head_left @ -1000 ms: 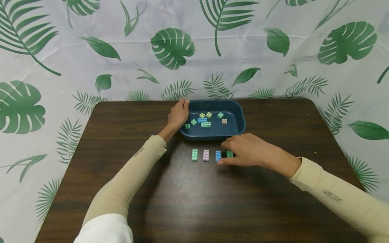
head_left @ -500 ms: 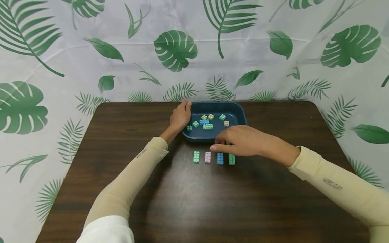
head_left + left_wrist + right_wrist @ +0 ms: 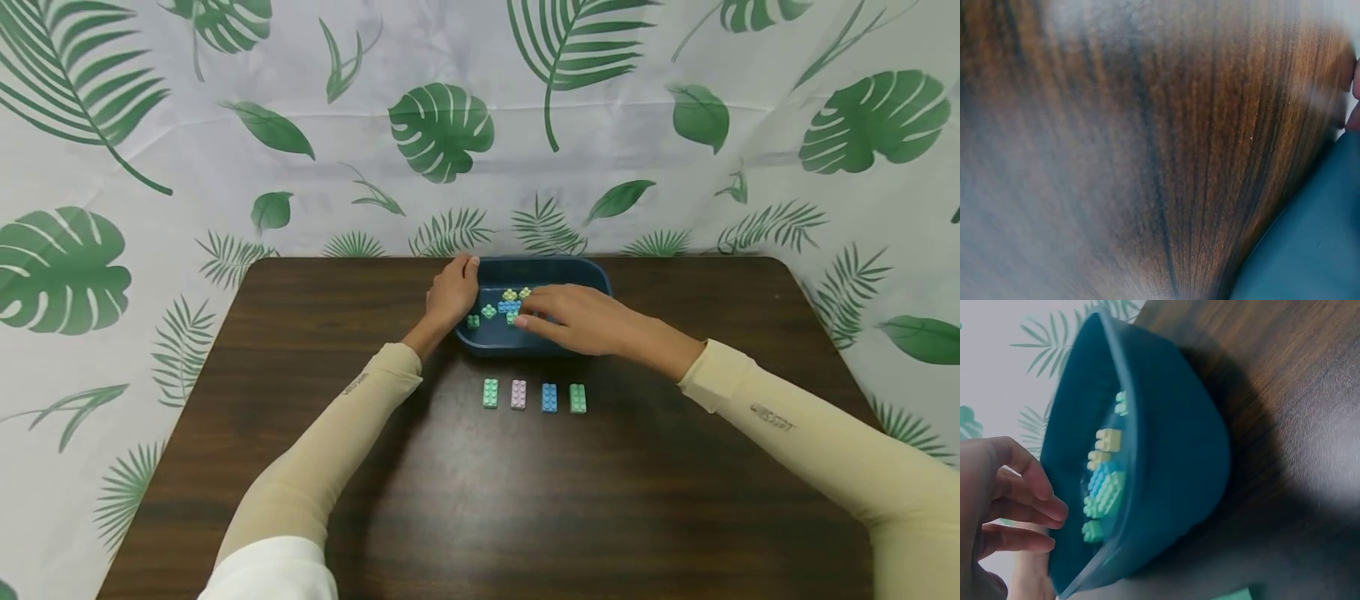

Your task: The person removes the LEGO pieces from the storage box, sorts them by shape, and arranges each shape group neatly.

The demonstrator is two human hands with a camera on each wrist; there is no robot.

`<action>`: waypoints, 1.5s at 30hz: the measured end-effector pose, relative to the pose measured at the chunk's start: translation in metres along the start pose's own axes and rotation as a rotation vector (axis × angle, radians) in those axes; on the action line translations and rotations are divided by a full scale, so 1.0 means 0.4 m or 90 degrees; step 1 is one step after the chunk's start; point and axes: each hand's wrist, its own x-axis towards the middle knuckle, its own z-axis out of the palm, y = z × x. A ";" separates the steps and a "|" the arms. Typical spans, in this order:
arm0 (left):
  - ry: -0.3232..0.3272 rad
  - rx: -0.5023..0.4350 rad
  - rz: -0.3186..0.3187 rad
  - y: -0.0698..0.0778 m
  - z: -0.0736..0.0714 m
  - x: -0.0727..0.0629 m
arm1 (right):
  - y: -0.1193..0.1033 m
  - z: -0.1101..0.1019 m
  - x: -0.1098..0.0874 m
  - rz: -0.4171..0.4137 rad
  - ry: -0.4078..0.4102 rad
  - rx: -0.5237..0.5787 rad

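Note:
A dark blue plastic tray (image 3: 540, 348) holds several small toy building bricks, among them a blue brick (image 3: 509, 307), a mint green brick (image 3: 1110, 493) and a yellow brick (image 3: 1109, 440). At the tray's left end my left hand (image 3: 453, 292) grips the rim; in the left wrist view only fingertips show beside the tray wall (image 3: 1310, 237). Over the tray hovers my right hand (image 3: 581, 319), its fingers loosely bent with nothing between them, and it hides part of the bricks. In front of the tray, a mint brick (image 3: 491, 393), pink brick (image 3: 518, 394), blue brick (image 3: 549, 397) and green brick (image 3: 577, 398) lie in a row.
The dark wooden table (image 3: 465, 500) reaches back to a white cloth (image 3: 330, 179) printed with green leaves. The tray stands close to the table's back edge, its walls rising around the bricks.
My right hand has moved from the blue and green bricks in the row, up and away, to above the tray. The left hand stays at the tray's rim. The head view has shifted slightly.

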 end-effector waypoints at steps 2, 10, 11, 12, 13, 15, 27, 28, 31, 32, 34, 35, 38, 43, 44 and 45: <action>-0.003 -0.007 0.010 0.017 -0.012 -0.029 | 0.013 0.012 0.010 0.011 -0.014 -0.004; 0.001 -0.015 0.021 0.029 -0.014 -0.078 | 0.049 0.050 0.033 0.011 -0.060 -0.047; 0.002 -0.016 0.019 0.027 -0.012 -0.080 | 0.052 0.054 0.035 0.007 -0.064 -0.054; 0.002 -0.014 0.017 0.024 -0.011 -0.082 | 0.055 0.058 0.036 0.005 -0.068 -0.062; 0.003 -0.015 0.016 0.022 -0.010 -0.084 | 0.058 0.063 0.038 0.002 -0.070 -0.072; 0.004 -0.017 0.016 0.020 -0.010 -0.087 | 0.062 0.069 0.040 0.002 -0.073 -0.083; 0.011 -0.033 0.024 0.008 -0.016 -0.064 | 0.080 0.073 0.076 0.023 -0.089 -0.133; 0.013 -0.031 0.025 0.009 -0.018 -0.062 | 0.080 0.071 0.079 0.024 -0.088 -0.135; 0.015 -0.020 0.023 0.030 -0.031 -0.074 | 0.080 0.066 0.083 0.019 -0.087 -0.141; 0.014 -0.017 0.024 0.031 -0.030 -0.072 | 0.081 0.066 0.083 0.017 -0.087 -0.143; 0.014 -0.012 0.026 0.033 -0.029 -0.069 | 0.083 0.066 0.084 0.014 -0.085 -0.145; 0.013 -0.011 0.026 0.035 -0.029 -0.067 | 0.084 0.067 0.084 0.012 -0.083 -0.145; 0.012 -0.008 0.024 0.032 -0.026 -0.057 | 0.088 0.073 0.089 0.006 -0.073 -0.141; 0.005 -0.009 0.014 -0.009 0.003 -0.006 | 0.090 0.082 0.097 -0.001 -0.060 -0.135; 0.000 -0.010 0.011 -0.006 0.000 -0.008 | 0.090 0.083 0.098 0.000 -0.059 -0.137; 0.005 -0.010 0.016 -0.015 0.006 0.001 | 0.089 0.083 0.099 0.000 -0.059 -0.139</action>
